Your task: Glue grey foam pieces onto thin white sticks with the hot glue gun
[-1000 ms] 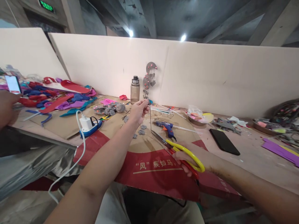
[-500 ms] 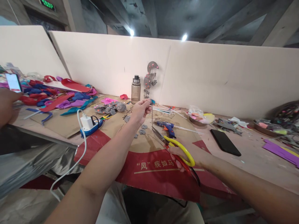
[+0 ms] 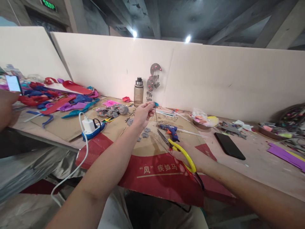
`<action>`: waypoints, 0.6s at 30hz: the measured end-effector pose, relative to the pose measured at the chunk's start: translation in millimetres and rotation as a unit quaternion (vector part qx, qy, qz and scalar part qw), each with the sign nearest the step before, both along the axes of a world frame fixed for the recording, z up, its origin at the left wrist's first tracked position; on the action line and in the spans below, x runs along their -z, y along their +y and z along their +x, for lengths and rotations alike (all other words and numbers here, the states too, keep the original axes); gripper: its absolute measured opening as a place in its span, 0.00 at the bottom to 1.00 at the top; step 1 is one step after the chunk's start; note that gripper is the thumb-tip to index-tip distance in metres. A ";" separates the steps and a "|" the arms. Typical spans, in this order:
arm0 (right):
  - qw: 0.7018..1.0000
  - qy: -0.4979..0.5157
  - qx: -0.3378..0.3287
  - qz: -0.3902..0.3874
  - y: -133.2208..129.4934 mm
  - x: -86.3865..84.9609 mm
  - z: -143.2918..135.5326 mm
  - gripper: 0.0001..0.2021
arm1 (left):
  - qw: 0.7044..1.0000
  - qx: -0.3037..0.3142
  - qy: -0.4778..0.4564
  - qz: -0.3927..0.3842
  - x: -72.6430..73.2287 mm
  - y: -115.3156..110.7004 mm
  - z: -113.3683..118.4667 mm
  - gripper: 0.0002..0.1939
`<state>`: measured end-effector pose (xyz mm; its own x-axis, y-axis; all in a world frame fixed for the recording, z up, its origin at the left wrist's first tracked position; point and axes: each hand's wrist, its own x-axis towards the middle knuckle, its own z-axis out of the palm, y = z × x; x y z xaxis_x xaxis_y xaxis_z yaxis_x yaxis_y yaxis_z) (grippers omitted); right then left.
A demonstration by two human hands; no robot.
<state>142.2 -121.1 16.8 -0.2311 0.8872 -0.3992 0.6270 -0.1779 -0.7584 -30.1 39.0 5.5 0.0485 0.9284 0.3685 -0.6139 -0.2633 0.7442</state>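
Note:
Fingers of my left hand (image 3: pixel 142 115) are pinched round the top of a thin grey strip (image 3: pixel 156 115), which hangs down above the cardboard. My right hand (image 3: pixel 179 156) grips a pair of scissors (image 3: pixel 185 152) with yellow and red handles. The scissor blades are parted, their tips just below the strip's lower end. Beneath my left hand, several small grey flower-like pieces (image 3: pixel 145 135) lie on the printed cardboard sheet (image 3: pixel 152 175). A blue hot glue gun (image 3: pixel 173 133) rests behind the blades, a clear glue stick at its rear.
A tinted bottle (image 3: pixel 138 93) stands before the white partition (image 3: pixel 100 63), where a grey moon-shaped hanging (image 3: pixel 156 67) leans. Left are a blue power strip (image 3: pixel 95 131), coloured fabric scraps (image 3: pixel 81 98) and another person's hand (image 3: pixel 8 106). A black phone (image 3: pixel 229 145) lies right.
The scissors have shifted slightly right and down, so their tips are a little farther from the strip. The strip's lower end has swung a little to the right. My left hand stays almost still.

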 end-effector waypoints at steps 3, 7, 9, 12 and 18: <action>1.000 -0.017 -0.019 0.016 2.8 5.2 4.4 0.04 | 1.000 -0.001 0.002 -0.001 -0.2 -0.7 0.3 0.08; 0.997 -0.054 -0.038 0.047 2.3 10.8 8.8 0.06 | 1.000 -0.006 0.006 -0.008 -1.0 -1.5 0.5 0.08; 0.996 -0.074 -0.036 0.044 -0.8 11.6 9.9 0.08 | 1.000 -0.010 0.011 -0.013 -1.0 -1.5 0.4 0.09; 0.991 -0.117 -0.042 0.042 -6.9 10.8 11.3 0.10 | 1.000 -0.010 0.013 -0.012 0.2 0.0 0.1 0.10; 0.955 -0.155 -0.155 0.200 -15.9 13.6 17.9 0.17 | 1.000 -0.003 -0.007 -0.017 1.9 3.7 -1.6 0.08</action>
